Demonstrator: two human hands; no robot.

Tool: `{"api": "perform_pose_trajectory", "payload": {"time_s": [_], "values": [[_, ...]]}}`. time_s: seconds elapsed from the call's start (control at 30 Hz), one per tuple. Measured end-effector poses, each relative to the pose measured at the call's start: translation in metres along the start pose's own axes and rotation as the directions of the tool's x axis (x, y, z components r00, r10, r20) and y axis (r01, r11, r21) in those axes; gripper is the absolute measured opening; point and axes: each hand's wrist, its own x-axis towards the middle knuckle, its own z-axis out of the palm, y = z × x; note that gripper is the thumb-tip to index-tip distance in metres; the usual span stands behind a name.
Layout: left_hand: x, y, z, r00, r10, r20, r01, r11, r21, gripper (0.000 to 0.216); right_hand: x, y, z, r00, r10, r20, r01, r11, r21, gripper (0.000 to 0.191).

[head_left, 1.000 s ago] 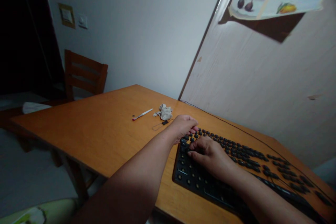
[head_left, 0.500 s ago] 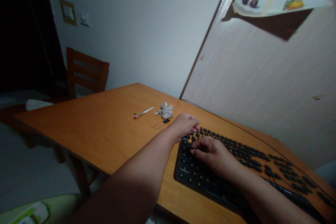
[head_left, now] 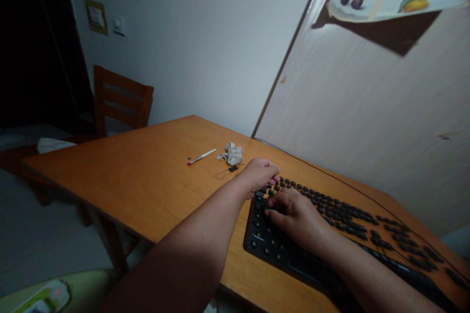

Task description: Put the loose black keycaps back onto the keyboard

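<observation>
A black keyboard (head_left: 270, 248) lies along the table's near edge, most of its visible key positions bare with pale switch stems. One keycap (head_left: 259, 195) sits at its far left corner. Over that end, my right hand (head_left: 295, 216) pinches a small dark keycap between thumb and index finger, down against the keyboard. My left hand (head_left: 261, 174) is just beyond that corner with its fingers curled closed; whatever they hold is hidden. Loose black keycaps (head_left: 340, 208) are laid out in rows behind the keyboard, the closest beside my left fingertips.
On the wooden table (head_left: 147, 176), left of my hands, are a crumpled grey cloth (head_left: 234, 154), a wire keycap puller (head_left: 232, 169) and a white brush-like stick (head_left: 203, 156). A black cable (head_left: 323, 168) runs along the wall. A wooden chair (head_left: 123, 100) stands behind.
Hardly anything differs. My right thumb and fingers have shifted very slightly at the same spot on the keyboard; my left hand stays in place.
</observation>
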Motion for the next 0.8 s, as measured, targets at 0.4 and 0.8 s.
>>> {"api": "perform_pose_trajectory", "payload": {"time_s": [0.4, 0.8], "values": [[0.003, -0.004, -0.001, 0.999, 0.03, 0.014, -0.03, 1.0, -0.001, 0.009, 0.005, 0.0, 0.0, 1.0, -0.006, 0.016, 0.006, 1.0, 0.0, 0.007], [0.004, -0.008, -0.001, 0.999, 0.032, 0.005, -0.032, 0.999, 0.007, 0.007, 0.014, -0.014, -0.01, 0.993, 0.038, 0.112, -0.035, 0.999, -0.034, 0.022]]}}
